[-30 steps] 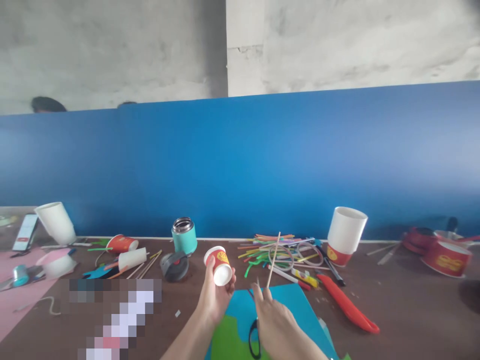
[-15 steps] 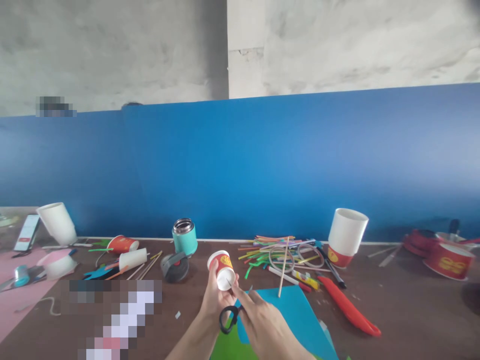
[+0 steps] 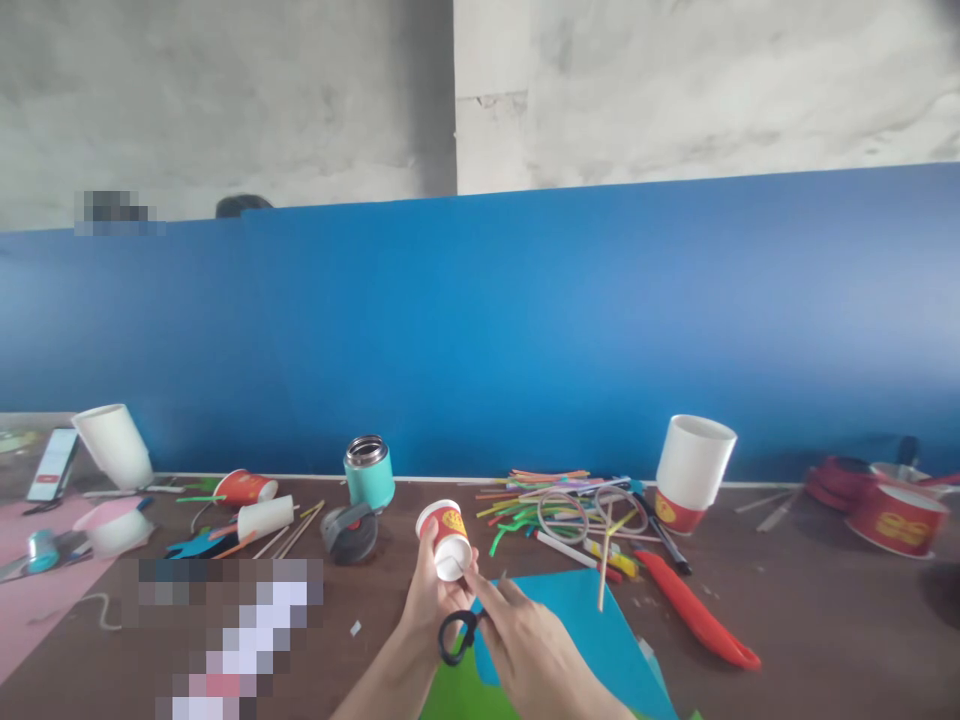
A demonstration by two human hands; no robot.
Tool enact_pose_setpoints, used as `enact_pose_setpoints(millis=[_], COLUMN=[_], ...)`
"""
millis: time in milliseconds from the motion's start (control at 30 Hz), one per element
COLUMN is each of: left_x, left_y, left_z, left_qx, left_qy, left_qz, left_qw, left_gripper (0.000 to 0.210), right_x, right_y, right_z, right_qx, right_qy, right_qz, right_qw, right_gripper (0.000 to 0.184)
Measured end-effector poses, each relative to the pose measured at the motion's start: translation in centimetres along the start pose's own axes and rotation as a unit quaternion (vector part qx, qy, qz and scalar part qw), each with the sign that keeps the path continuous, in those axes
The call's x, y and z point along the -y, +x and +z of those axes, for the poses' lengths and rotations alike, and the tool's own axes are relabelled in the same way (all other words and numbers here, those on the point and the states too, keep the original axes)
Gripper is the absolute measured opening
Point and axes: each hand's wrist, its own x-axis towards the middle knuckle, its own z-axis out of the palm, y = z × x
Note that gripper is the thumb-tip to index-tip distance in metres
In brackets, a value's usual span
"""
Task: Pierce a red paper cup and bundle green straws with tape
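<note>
My left hand is wrapped round a small red and white paper cup, tilted so that its white base faces me. The black-handled scissors are in my right hand, one handle loop hanging below the fingers. My right index finger reaches to the edge of the cup's base. A thin line shows on that base; whether it is a blade tip or a cut, I cannot tell. Below my hands lie blue paper and green paper. A thin wooden stick rests across the blue sheet's right edge.
Behind the cup stands a turquoise flask beside its dark lid. Colourful pipe cleaners lie at the back, with stacked white cups and a red pouch-like strip to the right. A blue partition closes the far side.
The wooden stick has shifted to the right over the blue paper. Both hands, the cup and the scissors stay almost where they were. A dark head top shows more above the partition.
</note>
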Motion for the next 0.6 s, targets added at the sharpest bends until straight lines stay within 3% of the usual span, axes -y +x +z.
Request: enact_pose_setpoints(millis=[367, 600], left_x=[0.7, 2.2], left_y=[0.3, -0.2], left_z=[-0.3, -1.2], left_qx=[-0.009, 0.039], left_qy=[0.010, 0.041], left_qz=[0.028, 0.098], left_qw=[1.000, 0.994], left_gripper=[0.027, 0.025], right_x=[-0.1, -0.4], right_y=[0.1, 0.7], right_z=[0.4, 1.4], right_qx=[-0.011, -0.080], right_qy=[-0.007, 0.143], right_qz=[0.017, 0.031], right_qw=[1.000, 0.986], right_gripper=[0.048, 0.041])
